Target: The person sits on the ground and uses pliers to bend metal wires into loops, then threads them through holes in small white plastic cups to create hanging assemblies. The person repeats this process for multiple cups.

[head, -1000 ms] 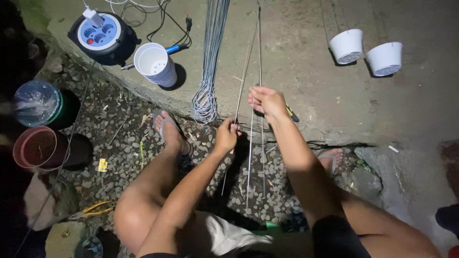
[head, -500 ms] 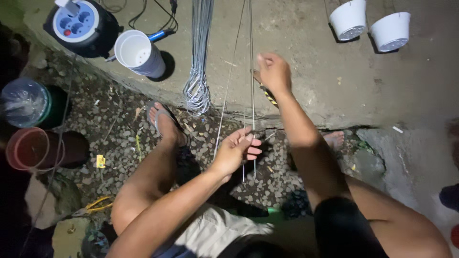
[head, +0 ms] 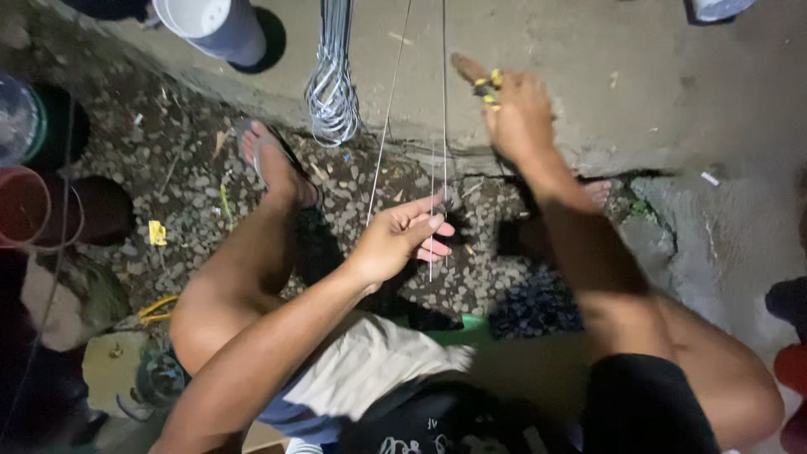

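My left hand [head: 402,238] pinches the near ends of thin straight metal wires [head: 443,109] that run up across the concrete slab [head: 588,50]. My right hand [head: 514,113] rests higher on the slab, closed around a small tool with yellow and black handles [head: 487,87]. A looped bundle of grey wire [head: 331,92] hangs over the slab's edge to the left of the straight wires. My bare legs spread to either side, with my left foot in a sandal [head: 273,164] on the gravel.
A white cup [head: 210,25] stands on the slab at the top left. A red bucket [head: 21,206] and a dark container [head: 21,118] sit at the left on gravel. Another white cup [head: 714,8] shows at the top right edge.
The view has moved closer and lower. My left hand slid down the wires toward me, while my right hand moved up and right on the slab with the tool.
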